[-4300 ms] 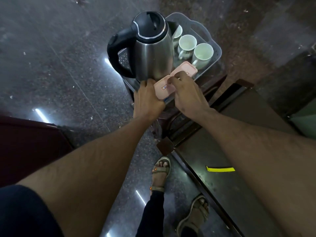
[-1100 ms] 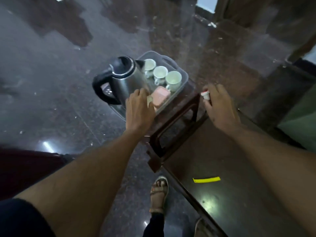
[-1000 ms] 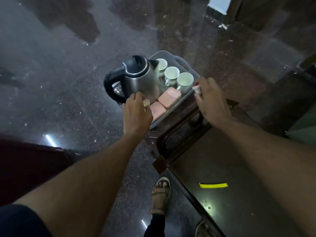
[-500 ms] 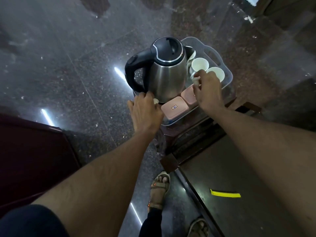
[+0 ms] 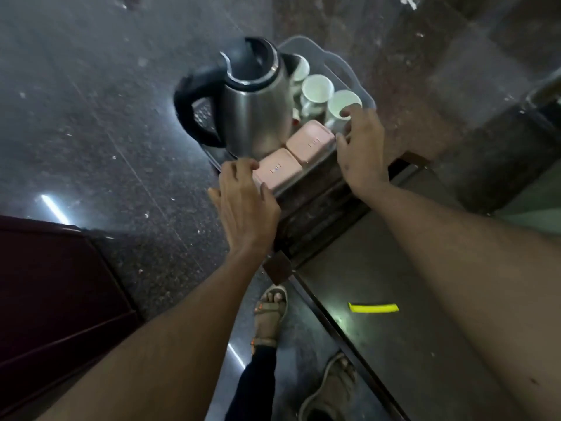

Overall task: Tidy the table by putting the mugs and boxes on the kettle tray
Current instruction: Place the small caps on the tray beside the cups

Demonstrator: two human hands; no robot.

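Three white mugs [image 5: 317, 88]; two pink boxes [image 5: 310, 141]; one kettle [image 5: 256, 107]; one tray [image 5: 346, 66].

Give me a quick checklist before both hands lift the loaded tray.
1. Left hand on the near corner of the translucent plastic tray: ok.
2. Right hand on the tray's right edge: ok, though how firmly it grips cannot be told.
3. Three white ceramic mugs on the tray: ok.
4. Two pink lidded boxes on the tray, side by side: ok.
5. Steel kettle with black handle upright: ok.
6. Kettle's weight or contents: cannot tell.
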